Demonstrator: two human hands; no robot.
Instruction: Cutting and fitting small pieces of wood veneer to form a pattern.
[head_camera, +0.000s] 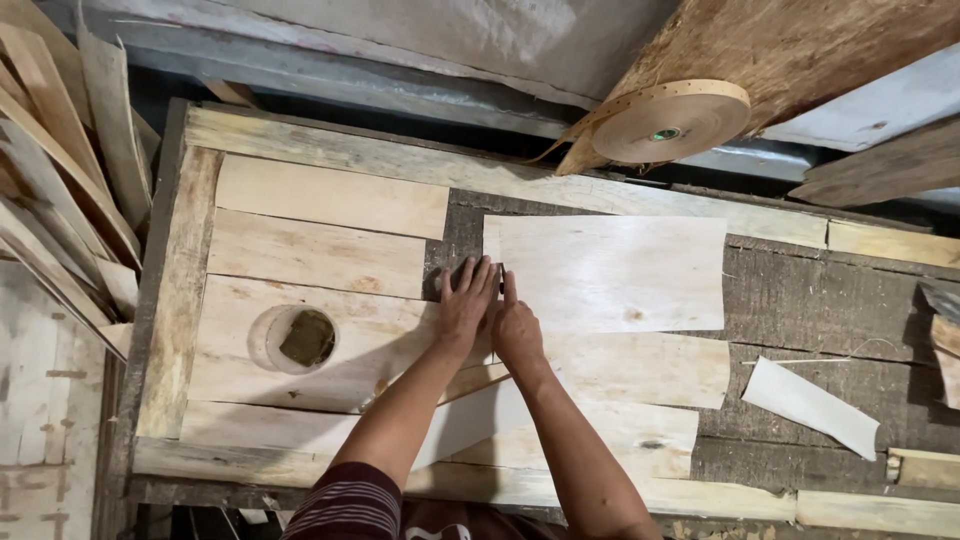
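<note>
Pale veneer sheet (615, 272): flat on the worktable (800, 300), right of centre; its left edge meets both hands. Left hand (465, 298): flat, fingers spread, pressing on the strips at that edge, gripping nothing. Right hand (515, 330): index finger extended along the same edge, other fingers curled; any hold cannot be told. Further veneer strips (320, 250): laid alongside. Shallow dish (295, 338): left. Paper tape roll (668, 122): above. Loose scrap (810, 405): right.

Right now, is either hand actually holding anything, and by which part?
Nothing is gripped. The left hand lies flat, and the right hand points its index finger at the left edge of the pale veneer sheet.
</note>
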